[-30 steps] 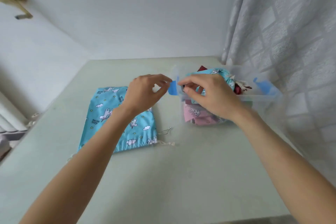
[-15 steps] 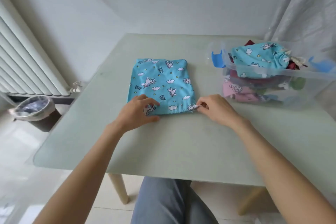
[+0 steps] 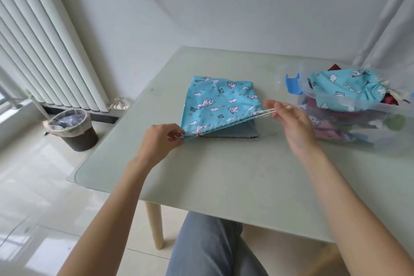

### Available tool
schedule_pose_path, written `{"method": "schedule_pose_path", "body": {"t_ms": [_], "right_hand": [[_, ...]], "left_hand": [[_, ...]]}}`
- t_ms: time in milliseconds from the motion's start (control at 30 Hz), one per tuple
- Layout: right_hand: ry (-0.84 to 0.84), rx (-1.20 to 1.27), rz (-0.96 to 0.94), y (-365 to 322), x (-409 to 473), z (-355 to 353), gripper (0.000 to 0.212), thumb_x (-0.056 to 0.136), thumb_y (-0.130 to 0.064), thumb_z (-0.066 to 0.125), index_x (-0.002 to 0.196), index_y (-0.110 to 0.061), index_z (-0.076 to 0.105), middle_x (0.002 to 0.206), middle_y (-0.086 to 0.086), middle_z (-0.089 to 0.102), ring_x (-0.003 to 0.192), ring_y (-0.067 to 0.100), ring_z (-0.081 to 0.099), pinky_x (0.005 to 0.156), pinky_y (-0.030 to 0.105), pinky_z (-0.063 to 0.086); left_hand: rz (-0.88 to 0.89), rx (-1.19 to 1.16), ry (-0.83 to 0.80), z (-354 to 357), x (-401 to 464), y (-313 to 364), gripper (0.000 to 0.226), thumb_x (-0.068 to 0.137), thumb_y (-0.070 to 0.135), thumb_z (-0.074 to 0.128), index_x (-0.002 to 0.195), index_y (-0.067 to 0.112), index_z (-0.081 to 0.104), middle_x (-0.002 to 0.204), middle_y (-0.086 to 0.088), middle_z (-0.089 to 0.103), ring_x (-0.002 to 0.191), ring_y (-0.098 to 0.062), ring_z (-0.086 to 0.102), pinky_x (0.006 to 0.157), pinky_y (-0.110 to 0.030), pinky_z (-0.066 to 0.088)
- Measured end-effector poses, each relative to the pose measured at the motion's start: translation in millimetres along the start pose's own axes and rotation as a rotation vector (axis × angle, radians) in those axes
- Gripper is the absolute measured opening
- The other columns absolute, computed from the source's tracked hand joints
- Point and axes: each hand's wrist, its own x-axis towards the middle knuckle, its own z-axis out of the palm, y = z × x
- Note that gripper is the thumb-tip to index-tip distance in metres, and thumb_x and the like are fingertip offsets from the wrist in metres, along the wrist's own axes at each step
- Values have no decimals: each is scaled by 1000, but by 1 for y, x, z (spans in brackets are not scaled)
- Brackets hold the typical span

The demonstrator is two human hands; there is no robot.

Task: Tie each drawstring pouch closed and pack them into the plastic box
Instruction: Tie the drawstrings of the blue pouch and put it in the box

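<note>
Nearest, left hand pinching the blue pouch's near-left mouth corner; right hand pinching the white drawstring at its right corner. Mouth edge now lifted off the glass table, flat half a second ago: cinching begun. Beyond, plastic box holding tied pouches.
</note>
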Motion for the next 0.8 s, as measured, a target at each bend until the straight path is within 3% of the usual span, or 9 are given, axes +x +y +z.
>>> {"method": "schedule_pose_path", "body": {"t_ms": [67,200,333,500,600,733,800], "right_hand": [[-90,177,-1,1,2,7,31,66,-49,75,57,-22,61,93,1,74,105,19,63,90,24,45],[-105,399,33,3,7,9,32,60,-48,80,54,-21,63,64,-1,69,80,18,69,77,24,52],[-7,466,96,5,9,-2,37,48,-50,87,52,-21,63,59,-4,62,70,13,66,69,23,53],[-22,327,88,10,8,-7,35,56,-50,81,58,-19,64,69,-1,69,76,13,68,71,21,53],[-27,282,64,8,8,-2,28,65,-45,71,58,-20,64,75,3,71,75,12,65,72,19,51],[-5,275,47,5,11,1,25,69,-42,66,57,-20,64,74,3,71,79,13,66,77,21,50],[-24,316,41,5,11,1,24,70,-41,67,58,-21,63,69,1,68,79,17,66,79,24,50]], "left_hand": [[-10,-25,11,-2,-1,-2,16,75,14,76,90,17,72,73,9,67,65,-4,61,62,-11,40],[-43,-176,-6,-9,-1,-4,8,73,16,79,78,18,72,63,10,68,55,1,59,58,-12,42],[-100,-334,-7,-17,-1,-10,8,76,13,77,74,18,72,54,10,64,49,-2,55,55,-10,44],[-54,-252,-81,-12,-1,-9,11,73,28,79,77,31,70,64,15,66,61,2,60,60,-6,43],[4,-92,-157,-1,-3,-4,29,64,37,84,88,31,69,76,20,64,75,3,59,66,-6,41],[89,20,-46,7,-6,-2,14,75,21,77,87,23,71,74,19,63,75,-7,61,74,-25,49],[91,-6,3,5,-6,-5,10,78,16,73,85,23,71,74,16,65,71,-2,62,70,-21,48]]}}
